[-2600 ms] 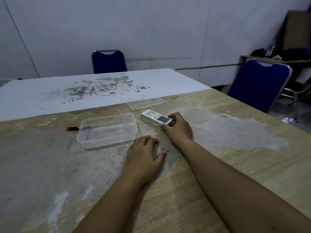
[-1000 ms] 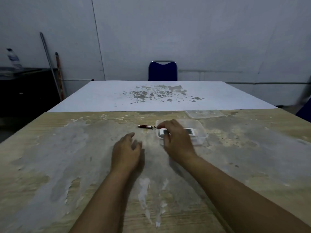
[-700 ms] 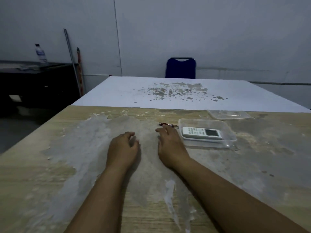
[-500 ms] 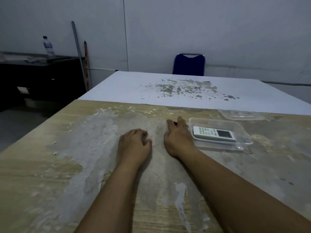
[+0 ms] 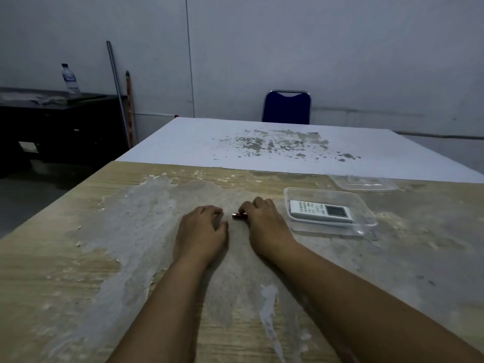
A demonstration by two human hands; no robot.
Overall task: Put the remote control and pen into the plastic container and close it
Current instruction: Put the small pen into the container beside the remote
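Head view: my right hand (image 5: 264,221) curls around a small red pen (image 5: 239,216), its tip poking out leftward; my left hand (image 5: 201,231) rests loosely curled, empty, just beside. Right of them a clear plastic container (image 5: 366,226) holds the white remote control (image 5: 320,211) — its lid (image 5: 362,182) lies behind, on the scuffed wooden table (image 5: 78,284).

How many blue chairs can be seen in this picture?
1. The blue chair stands at the far end of the white table, against the wall. Others may be outside the view.
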